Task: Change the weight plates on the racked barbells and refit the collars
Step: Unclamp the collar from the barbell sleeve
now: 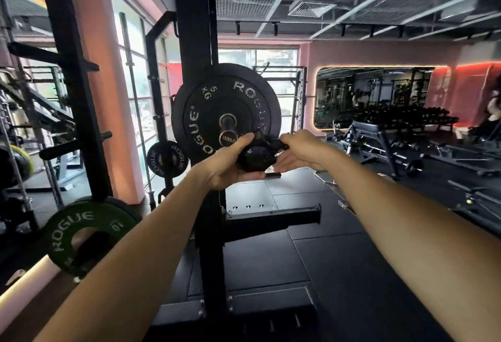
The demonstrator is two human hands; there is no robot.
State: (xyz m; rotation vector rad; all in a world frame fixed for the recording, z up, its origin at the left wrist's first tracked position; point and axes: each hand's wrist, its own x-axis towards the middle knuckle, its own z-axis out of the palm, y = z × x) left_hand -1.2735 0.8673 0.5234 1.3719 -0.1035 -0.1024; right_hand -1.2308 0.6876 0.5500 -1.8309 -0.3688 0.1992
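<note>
Black 5 kg plate point(226, 109), seated on the barbell sleeve point(227, 135) just above both hands, dense, rigid, best gripped at its rim; collar point(256, 156), light hard plastic, cupped by left hand point(230, 164), its lever pinched by right hand point(295, 151).

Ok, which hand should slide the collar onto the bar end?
Left, probably. The left hand cups the collar body just below the bar end, beside the 5 kg plate. The right hand only pinches its lever, farther off.
</note>
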